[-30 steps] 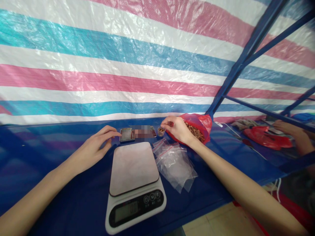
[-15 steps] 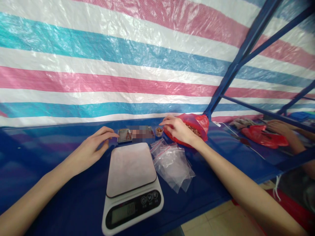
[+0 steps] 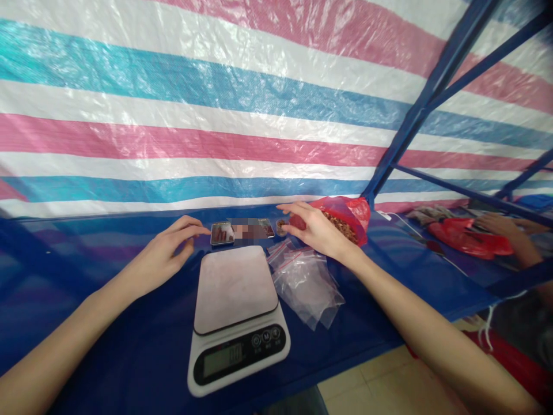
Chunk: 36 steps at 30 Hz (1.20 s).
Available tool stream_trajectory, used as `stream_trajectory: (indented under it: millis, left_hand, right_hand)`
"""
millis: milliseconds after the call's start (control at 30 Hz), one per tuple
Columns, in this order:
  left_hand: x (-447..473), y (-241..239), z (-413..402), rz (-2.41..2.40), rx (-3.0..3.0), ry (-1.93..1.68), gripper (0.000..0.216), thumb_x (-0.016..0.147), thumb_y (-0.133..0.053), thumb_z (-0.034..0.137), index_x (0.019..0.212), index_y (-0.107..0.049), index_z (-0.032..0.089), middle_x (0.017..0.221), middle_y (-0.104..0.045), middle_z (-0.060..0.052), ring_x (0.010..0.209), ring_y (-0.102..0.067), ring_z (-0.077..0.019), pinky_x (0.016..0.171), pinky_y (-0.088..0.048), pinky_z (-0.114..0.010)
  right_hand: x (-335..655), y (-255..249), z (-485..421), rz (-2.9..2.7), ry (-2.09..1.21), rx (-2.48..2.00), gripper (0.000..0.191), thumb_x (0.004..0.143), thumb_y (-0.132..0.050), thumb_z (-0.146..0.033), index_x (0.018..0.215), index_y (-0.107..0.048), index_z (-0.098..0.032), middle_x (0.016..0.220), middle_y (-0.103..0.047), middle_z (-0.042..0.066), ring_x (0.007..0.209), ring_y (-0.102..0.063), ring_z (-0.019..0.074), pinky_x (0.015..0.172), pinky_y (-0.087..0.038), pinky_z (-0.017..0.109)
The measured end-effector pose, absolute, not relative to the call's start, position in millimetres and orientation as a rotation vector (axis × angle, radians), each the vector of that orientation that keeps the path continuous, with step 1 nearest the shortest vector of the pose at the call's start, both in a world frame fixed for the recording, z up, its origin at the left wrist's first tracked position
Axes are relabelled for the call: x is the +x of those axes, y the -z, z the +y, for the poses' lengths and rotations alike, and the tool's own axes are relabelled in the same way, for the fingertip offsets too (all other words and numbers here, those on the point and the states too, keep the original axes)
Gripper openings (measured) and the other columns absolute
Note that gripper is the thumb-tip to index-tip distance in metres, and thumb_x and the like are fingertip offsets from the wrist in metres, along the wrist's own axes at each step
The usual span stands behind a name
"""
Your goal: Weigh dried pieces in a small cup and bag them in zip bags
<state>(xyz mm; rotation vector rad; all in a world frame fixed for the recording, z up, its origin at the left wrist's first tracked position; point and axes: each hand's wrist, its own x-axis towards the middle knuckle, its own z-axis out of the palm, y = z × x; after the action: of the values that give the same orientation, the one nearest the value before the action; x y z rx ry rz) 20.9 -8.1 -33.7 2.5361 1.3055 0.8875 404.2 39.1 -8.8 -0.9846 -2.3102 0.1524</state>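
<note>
My left hand is open, its fingers stretched toward the left end of a flat, shiny phone-like device. The index fingertip is at or very near the device's edge; contact is hard to tell. My right hand reaches over a small clear cup of brown bits, fingers extended and thumb beside the cup. Behind that hand lies an open red plastic bag full of brown, nut-like pieces. A white kitchen scale sits between my arms, its display apparently at zero.
Clear zip bags lie in a loose stack right of the scale. Blue metal frame bars rise on the right. Beyond them are another person's hand and a red bag. Striped plastic sheeting hangs behind the blue surface.
My right hand has shifted from the red bag's edge toward the small cup, its thumb now beside it. My left hand stays by the device. The view has tilted slightly.
</note>
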Motion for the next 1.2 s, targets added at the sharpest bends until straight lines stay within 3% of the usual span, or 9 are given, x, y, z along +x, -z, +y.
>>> stream_trajectory:
  millis: [67,133,200,333,467,667,867,1033,1200]
  left_hand:
    - [21.2,32.8,-8.2,1.307,2.534,-0.884,0.035,0.1,-0.046,0.026,0.123,-0.072,0.024,0.129,-0.063,-0.008,0.119,-0.065,-0.0246,0.108,-0.054,-0.039]
    - [21.2,32.2,-8.2,1.316,2.533,-0.878,0.035,0.099,-0.046,0.026,0.122,-0.072,0.023,0.129,-0.063,-0.008,0.118,-0.065,-0.0247,0.107,-0.054,-0.039]
    - [20.6,31.7,-8.3,1.328,2.529,-0.882,0.036,0.099,-0.045,0.025,0.123,-0.072,0.022,0.129,-0.062,-0.008,0.118,-0.065,-0.0246,0.107,-0.054,-0.039]
    - [19.8,31.1,-9.0,1.343,2.508,-0.895,0.037,0.098,-0.045,0.023,0.124,-0.072,0.02,0.13,-0.062,-0.009,0.12,-0.064,-0.0249,0.106,-0.054,-0.039]
    - [21.4,30.4,-10.4,1.352,2.49,-0.865,0.038,0.097,-0.045,0.021,0.124,-0.072,0.02,0.129,-0.061,-0.009,0.117,-0.064,-0.0244,0.101,-0.055,-0.037]
    - [23.6,26.5,-13.1,1.355,2.487,-0.875,0.039,0.094,-0.045,0.019,0.123,-0.071,0.019,0.128,-0.06,-0.009,0.107,-0.065,-0.0221,0.095,-0.054,-0.037]
    - [23.8,27.9,-12.9,1.335,2.483,-0.899,0.038,0.095,-0.045,0.021,0.122,-0.071,0.019,0.128,-0.061,-0.009,0.112,-0.064,-0.0231,0.097,-0.054,-0.037]
    - [23.9,28.5,-12.5,1.326,2.484,-0.893,0.038,0.096,-0.044,0.022,0.123,-0.071,0.019,0.128,-0.061,-0.01,0.111,-0.064,-0.0231,0.096,-0.053,-0.038]
    - [24.0,28.1,-13.1,1.322,2.486,-0.889,0.039,0.096,-0.043,0.02,0.124,-0.071,0.018,0.129,-0.06,-0.01,0.109,-0.065,-0.023,0.095,-0.053,-0.039]
  right_hand:
    - [404.4,7.2,40.9,-2.303,-0.137,-1.014,0.046,0.1,-0.067,-0.022,0.145,-0.064,-0.019,0.141,-0.067,0.017,0.13,-0.064,0.0315,0.113,-0.051,0.053]
    - [402.8,1.1,28.5,-2.297,-0.13,-0.961,0.031,0.101,-0.057,-0.015,0.127,-0.074,-0.018,0.125,-0.072,0.015,0.117,-0.069,0.0291,0.105,-0.055,0.048]
    - [399.0,-5.6,-3.8,-2.314,-0.162,-0.82,0.036,0.1,-0.045,-0.007,0.103,-0.078,-0.021,0.103,-0.074,0.009,0.095,-0.071,0.0225,0.09,-0.057,0.039]
    - [393.7,0.1,-94.5,-2.449,-0.069,-0.57,0.034,0.1,-0.05,-0.007,0.117,-0.076,-0.022,0.087,-0.068,0.008,0.08,-0.063,0.0224,0.07,-0.05,0.036]
    - [395.8,22.9,-137.9,-2.606,0.029,-0.592,0.039,0.1,-0.05,-0.008,0.131,-0.071,-0.019,0.087,-0.069,0.01,0.081,-0.062,0.0252,0.069,-0.05,0.04]
    - [398.0,34.8,-130.2,-2.577,-0.074,-0.628,0.043,0.099,-0.048,-0.005,0.133,-0.069,-0.02,0.089,-0.069,0.009,0.082,-0.061,0.0247,0.07,-0.052,0.04]
    - [396.7,38.1,-131.1,-2.55,-0.084,-0.634,0.047,0.099,-0.048,-0.005,0.138,-0.066,-0.022,0.088,-0.069,0.008,0.081,-0.062,0.0245,0.07,-0.052,0.04]
    - [386.7,23.0,-134.9,-2.646,0.105,-0.557,0.032,0.106,-0.044,-0.011,0.122,-0.072,-0.014,0.083,-0.071,0.009,0.076,-0.06,0.0247,0.065,-0.049,0.041]
    - [384.8,5.6,-109.8,-2.528,0.08,-0.524,0.036,0.098,-0.049,-0.005,0.114,-0.077,-0.02,0.084,-0.071,0.008,0.076,-0.061,0.0231,0.065,-0.05,0.04]
